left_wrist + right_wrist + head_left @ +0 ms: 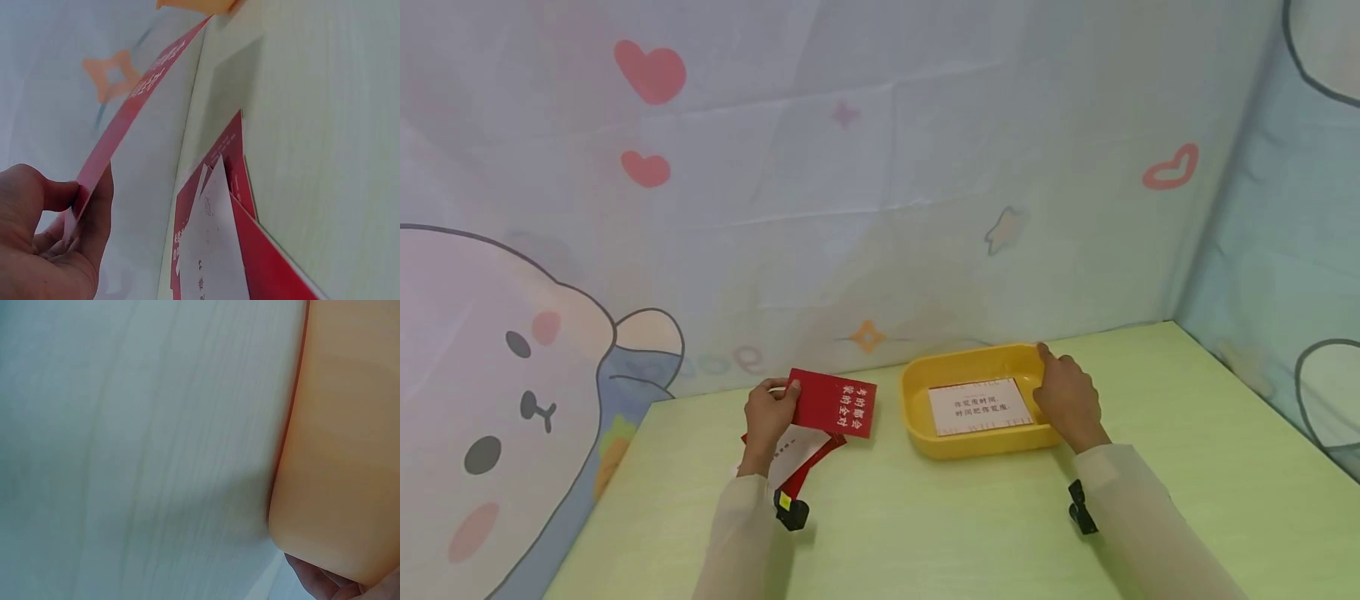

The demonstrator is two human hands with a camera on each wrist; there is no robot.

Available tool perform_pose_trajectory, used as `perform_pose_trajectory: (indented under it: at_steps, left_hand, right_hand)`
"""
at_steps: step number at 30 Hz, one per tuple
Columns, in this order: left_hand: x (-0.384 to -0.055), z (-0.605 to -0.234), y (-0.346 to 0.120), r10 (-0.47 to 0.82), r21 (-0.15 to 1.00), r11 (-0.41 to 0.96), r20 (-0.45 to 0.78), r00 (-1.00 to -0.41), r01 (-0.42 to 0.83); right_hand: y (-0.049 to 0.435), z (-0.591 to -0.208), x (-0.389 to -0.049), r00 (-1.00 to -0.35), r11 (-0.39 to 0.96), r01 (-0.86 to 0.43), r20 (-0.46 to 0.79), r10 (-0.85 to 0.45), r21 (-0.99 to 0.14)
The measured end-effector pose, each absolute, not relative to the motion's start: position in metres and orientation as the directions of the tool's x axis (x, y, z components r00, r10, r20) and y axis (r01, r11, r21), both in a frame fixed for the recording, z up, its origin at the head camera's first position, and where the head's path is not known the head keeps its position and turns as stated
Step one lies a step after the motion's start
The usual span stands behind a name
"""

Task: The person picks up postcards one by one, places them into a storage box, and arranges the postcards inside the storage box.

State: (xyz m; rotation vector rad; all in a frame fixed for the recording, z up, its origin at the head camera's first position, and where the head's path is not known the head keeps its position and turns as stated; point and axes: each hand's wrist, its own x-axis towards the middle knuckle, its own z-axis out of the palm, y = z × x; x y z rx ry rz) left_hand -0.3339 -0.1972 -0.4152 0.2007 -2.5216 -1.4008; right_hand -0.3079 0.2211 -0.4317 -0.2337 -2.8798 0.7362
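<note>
A red card point(827, 403) with white characters is pinched between the thumb and fingers of my left hand point(771, 419). In the left wrist view that card point(119, 128) is tilted up above the table. Below it lies a loose pile of red and white cards point(215, 244), partly covered by my hand in the head view. My right hand point(1070, 400) grips the right end of a yellow tray point(917, 433), thumb over the rim. Inside the tray rests a white card point(979, 407) with dark characters. Only the tray's outer wall point(337, 444) and some fingertips point(312, 578) show in the right wrist view.
The light green table point(925, 525) meets a printed cloth backdrop point(820, 208) just behind the tray. Another cloth side wall point(1277, 275) stands at the right. Black wrist straps or mounts point(790, 510) sit under both sleeves.
</note>
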Motion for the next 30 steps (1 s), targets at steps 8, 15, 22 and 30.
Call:
perform_pose_trajectory:
  at_steps: [8, 15, 22, 30]
  left_hand:
    - [-0.33, -0.408, -0.195, -0.257, 0.903, 0.428, 0.076, -0.963, -0.043]
    - [-0.333, -0.404, -0.188, -0.261, 0.943, 0.33, 0.043, -0.964, -0.047]
    - [-0.336, -0.398, -0.178, -0.24, 0.961, 0.272, 0.028, -0.97, -0.039]
    - [-0.336, -0.395, -0.163, -0.178, 0.969, 0.244, 0.02, -0.984, -0.025]
  right_hand:
    - [0.22, -0.435, -0.304, -0.977, 0.865, 0.096, 0.122, 0.177, -0.492]
    - [0.22, -0.433, -0.302, -0.976, 0.867, 0.094, 0.128, 0.178, -0.489]
    - [0.222, -0.431, -0.304, -0.976, 0.873, 0.091, 0.131, 0.174, -0.479]
    - [0.222, -0.429, -0.307, -0.978, 0.879, 0.074, 0.136, 0.155, -0.471]
